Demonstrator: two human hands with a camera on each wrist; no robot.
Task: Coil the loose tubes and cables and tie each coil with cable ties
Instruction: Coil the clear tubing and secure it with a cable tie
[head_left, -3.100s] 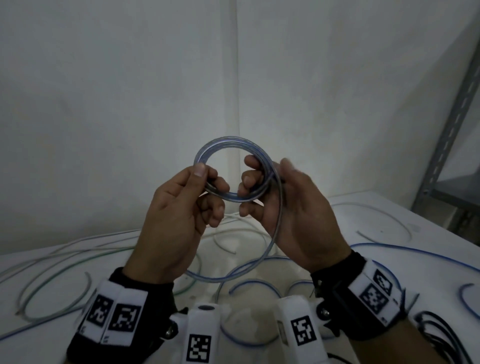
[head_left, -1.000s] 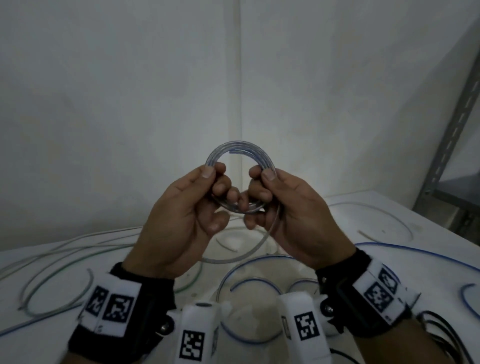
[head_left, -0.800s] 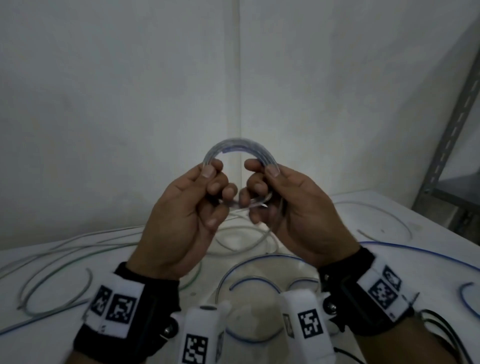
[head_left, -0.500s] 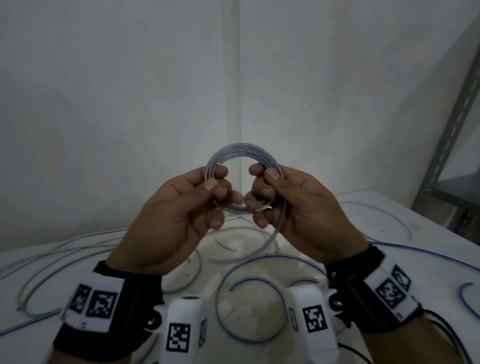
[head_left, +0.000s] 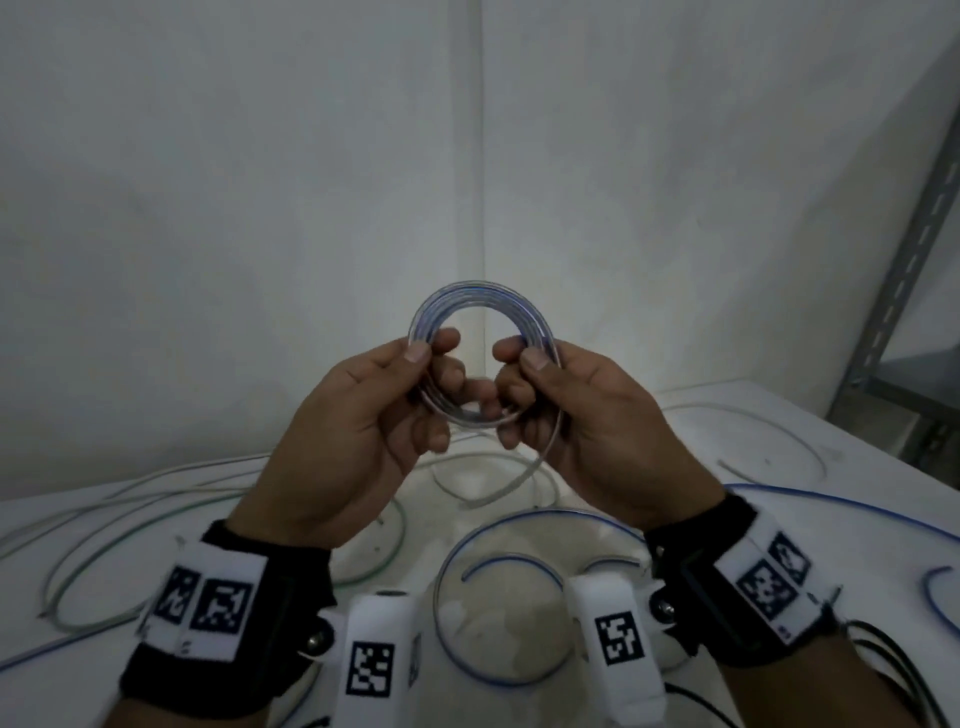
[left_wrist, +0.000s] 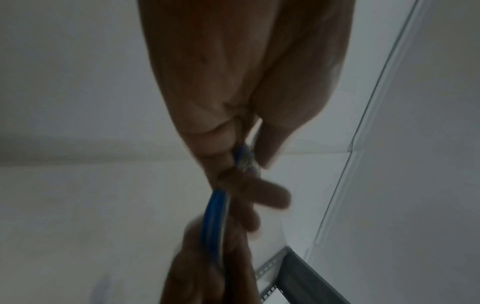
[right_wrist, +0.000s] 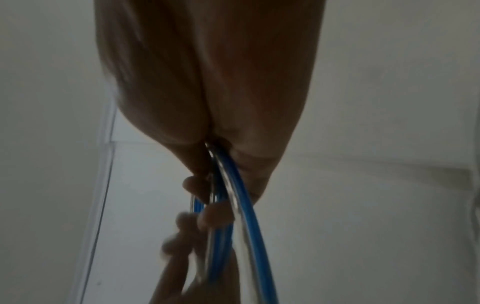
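Tube coil (head_left: 480, 306) pinched by both hands, left (head_left: 358, 441) and right (head_left: 597, 431).

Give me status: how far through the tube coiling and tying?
Nothing tied: no cable ties or finished bundles in view. In hand: left hand and right hand grip one blue-striped tube coil, tail hanging unwound. Left: loose tubes on the table, a black cable.

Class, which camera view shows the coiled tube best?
The head view: the whole coiled tube shows as a ring held between left hand and right hand. Each wrist view shows only a short blue-striped stretch running between fingers, edge-on and dim.
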